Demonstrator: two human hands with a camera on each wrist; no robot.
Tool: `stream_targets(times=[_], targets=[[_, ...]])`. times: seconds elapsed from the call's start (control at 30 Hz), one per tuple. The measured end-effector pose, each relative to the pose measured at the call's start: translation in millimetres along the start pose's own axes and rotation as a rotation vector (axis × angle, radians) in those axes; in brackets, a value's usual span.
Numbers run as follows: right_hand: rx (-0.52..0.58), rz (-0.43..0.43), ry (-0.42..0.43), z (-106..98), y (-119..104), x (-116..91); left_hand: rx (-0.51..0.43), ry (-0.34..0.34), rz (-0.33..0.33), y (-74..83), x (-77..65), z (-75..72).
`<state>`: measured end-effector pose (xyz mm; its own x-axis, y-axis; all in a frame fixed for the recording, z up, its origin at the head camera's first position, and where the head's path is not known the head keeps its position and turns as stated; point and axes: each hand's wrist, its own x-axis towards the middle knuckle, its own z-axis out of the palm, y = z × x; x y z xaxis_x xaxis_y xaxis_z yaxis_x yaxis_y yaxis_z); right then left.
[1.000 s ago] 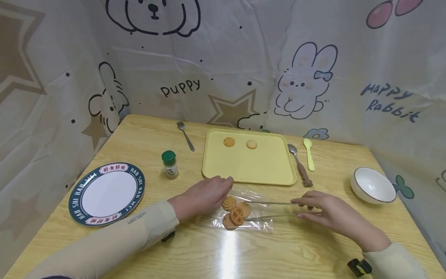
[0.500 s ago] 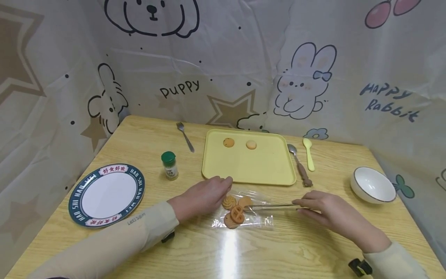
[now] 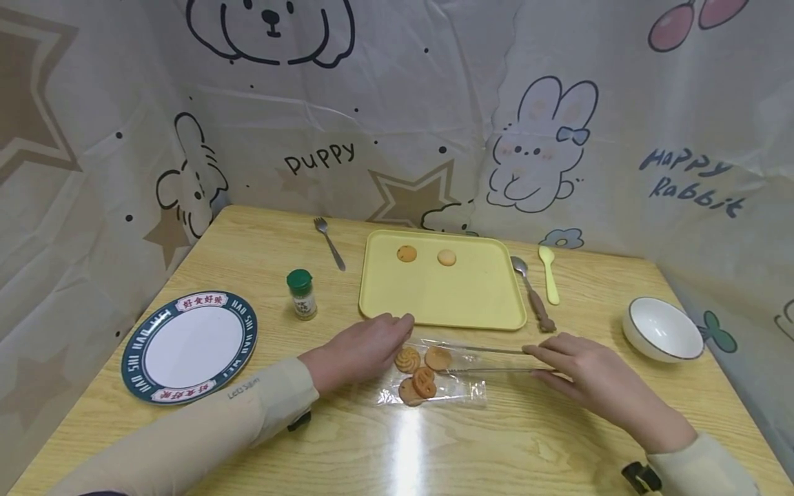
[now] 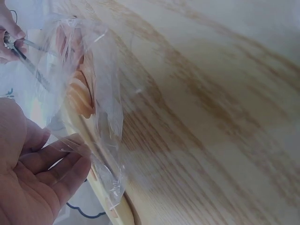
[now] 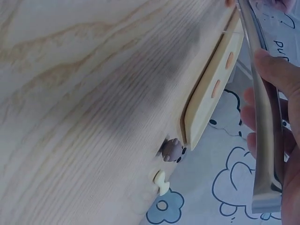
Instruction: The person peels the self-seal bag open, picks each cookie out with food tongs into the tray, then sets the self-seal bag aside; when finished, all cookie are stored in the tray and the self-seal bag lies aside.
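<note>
In the head view a clear plastic bag (image 3: 459, 391) lies flat on the table, with several cookies inside. Among them are a swirl cookie (image 3: 407, 359), a plain round cookie (image 3: 438, 358) and a pretzel-shaped cookie (image 3: 424, 383). My left hand (image 3: 366, 348) holds the bag's left end; the left wrist view shows the film (image 4: 105, 154) at its fingertips. My right hand (image 3: 592, 375) grips metal tongs (image 5: 265, 126) from the right. The tongs' arms stand apart and reach into the bag, near the round cookie; their tips are hard to make out through the film.
Behind the bag stands a yellow tray (image 3: 459, 303) bearing two cookies. A plate (image 3: 138, 358), green-capped shaker (image 3: 302, 295) and fork (image 3: 330, 243) lie left. To the right are a brown-handled spoon (image 3: 537, 303), a yellow spoon (image 3: 549, 275) and a white bowl (image 3: 664, 329).
The tongs' arms came together half a second ago and now stand apart again, shifted slightly toward the tray. The cookies on the bag's right side shifted a little. My left hand stays put.
</note>
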<state>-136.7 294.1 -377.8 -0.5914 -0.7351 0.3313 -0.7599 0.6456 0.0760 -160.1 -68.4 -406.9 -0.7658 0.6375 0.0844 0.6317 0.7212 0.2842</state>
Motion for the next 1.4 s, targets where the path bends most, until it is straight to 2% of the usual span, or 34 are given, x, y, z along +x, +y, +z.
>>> stream_targets(times=[0.23, 0.37, 0.77, 1.03, 1.23, 1.4], targets=[[-0.004, -0.037, 0.008, -0.3, -2.9, 0.1, 0.0, -0.013, -0.002, -0.8, 0.1, 0.5], [-0.008, -0.032, 0.023, -1.8, -2.7, 0.7, 0.013, -0.031, -0.013, -1.0, -0.4, -1.0], [-0.031, -0.021, 0.024, -0.5, -2.4, 3.6, 0.028, -0.018, 0.001, -0.4, 1.1, -1.3], [-0.038, -0.063, 0.11, -1.5, -2.9, 6.2, 0.007, -0.036, -0.008, -0.9, 1.0, -0.9], [0.001, 0.013, 0.058, -6.3, -3.1, 5.0, 0.018, -0.037, -0.002, -1.6, 2.0, -0.7], [0.186, 0.152, -0.023, -15.4, -0.4, -4.9, 0.025, -0.018, 0.013, -3.2, 4.3, 0.8]])
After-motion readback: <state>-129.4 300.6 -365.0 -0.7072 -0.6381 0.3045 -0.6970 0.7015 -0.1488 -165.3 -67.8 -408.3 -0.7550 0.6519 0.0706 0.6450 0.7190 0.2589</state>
